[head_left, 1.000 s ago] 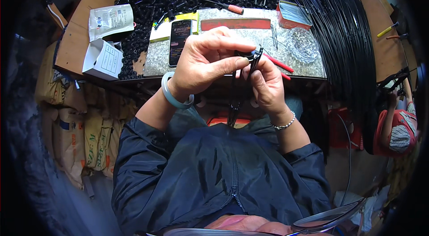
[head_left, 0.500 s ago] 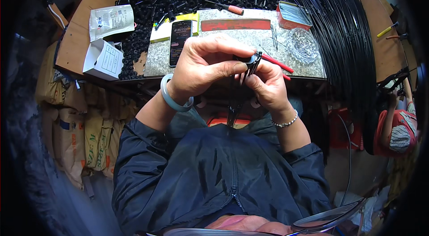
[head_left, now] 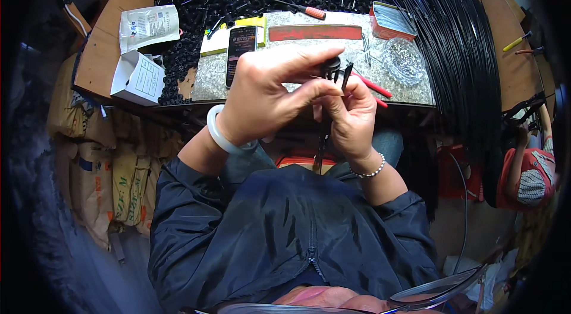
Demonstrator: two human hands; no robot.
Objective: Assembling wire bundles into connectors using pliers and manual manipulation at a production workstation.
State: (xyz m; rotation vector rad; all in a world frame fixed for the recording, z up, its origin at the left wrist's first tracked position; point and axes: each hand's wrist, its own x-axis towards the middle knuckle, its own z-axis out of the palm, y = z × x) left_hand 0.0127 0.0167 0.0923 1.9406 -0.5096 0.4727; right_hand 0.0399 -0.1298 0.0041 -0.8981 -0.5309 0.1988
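I took the grey speckled stone slab (head_left: pixel 297 79) on the wooden bench as my landmark; both hands hung just in front of its near edge, over the lap. The left hand (head_left: pixel 262 97), a pale green bangle (head_left: pixel 229 138) on its wrist, reached rightward with thumb and forefinger pressed together on the small round black plastic fitting (head_left: pixel 331 66); that piece sat at the very top of the cluster, level with the slab's near edge. From it a thin black rod (head_left: pixel 321 144) ran straight down toward the body, so I judged the long axis pointed away from the slab; the rod passed behind the fingers and I could not see where it ended. The right hand (head_left: pixel 351 118), a beaded bracelet (head_left: pixel 369 171) at its wrist, sat just below and right of the fitting, fingers curled shut around the rod; I judged the left hand nearer to the fitting.
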